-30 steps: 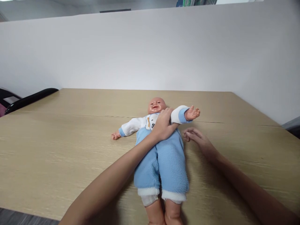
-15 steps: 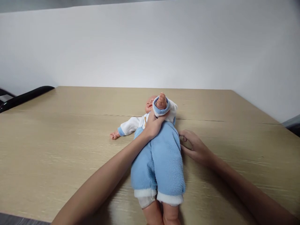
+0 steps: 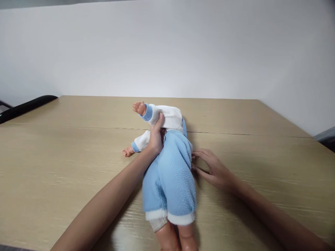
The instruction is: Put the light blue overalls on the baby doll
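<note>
A baby doll (image 3: 174,167) in a white top and fleecy blue trousers with white cuffs lies on the table, rolled towards its side, feet cut off by the lower frame edge. My left hand (image 3: 157,136) is closed around the doll's upper body, thumb over the raised white sleeve (image 3: 169,116). That sleeve's arm crosses to the left and hides the doll's head. The other doll arm (image 3: 134,146) rests on the tabletop. My right hand (image 3: 209,167) is at the doll's right side, fingers curved apart, their tips against or just behind the blue cloth.
The light wooden table (image 3: 78,167) has a seam running across it. A white wall (image 3: 167,52) rises behind its far edge. A black curved object (image 3: 28,107), perhaps a chair part, stands at the left edge. Another dark object (image 3: 328,141) shows at the right.
The doll has rolled to the left, and its raised arm has swung left across the head. My left hand moved left with it; my right hand followed slightly left.
</note>
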A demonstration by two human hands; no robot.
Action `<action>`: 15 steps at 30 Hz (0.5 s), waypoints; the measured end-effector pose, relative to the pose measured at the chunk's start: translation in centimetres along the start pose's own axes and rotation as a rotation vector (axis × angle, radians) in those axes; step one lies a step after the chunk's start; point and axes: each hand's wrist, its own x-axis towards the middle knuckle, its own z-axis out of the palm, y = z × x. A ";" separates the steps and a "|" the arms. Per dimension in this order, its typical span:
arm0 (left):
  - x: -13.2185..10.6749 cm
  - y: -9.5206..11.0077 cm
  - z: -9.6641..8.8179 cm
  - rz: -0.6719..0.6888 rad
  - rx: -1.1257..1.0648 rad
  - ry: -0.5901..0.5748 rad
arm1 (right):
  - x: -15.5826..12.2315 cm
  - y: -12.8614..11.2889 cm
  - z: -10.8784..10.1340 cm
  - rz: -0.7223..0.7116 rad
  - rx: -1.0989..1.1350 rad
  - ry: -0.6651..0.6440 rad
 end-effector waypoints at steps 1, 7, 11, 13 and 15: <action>0.0 0.1 -0.1 0.006 0.012 -0.012 | 0.0 -0.2 0.1 0.006 0.022 0.019; 0.1 0.6 -0.7 0.012 0.027 -0.051 | 0.8 -2.2 1.2 0.102 0.240 0.158; -0.1 1.0 -0.6 0.038 0.005 -0.066 | 2.7 -3.6 2.9 0.141 0.564 0.162; -0.1 1.3 -0.6 0.023 -0.008 -0.081 | 4.1 -4.0 3.6 0.175 0.698 0.175; -0.1 1.6 -0.7 -0.006 0.007 -0.077 | 5.6 -4.4 4.0 0.204 0.777 0.176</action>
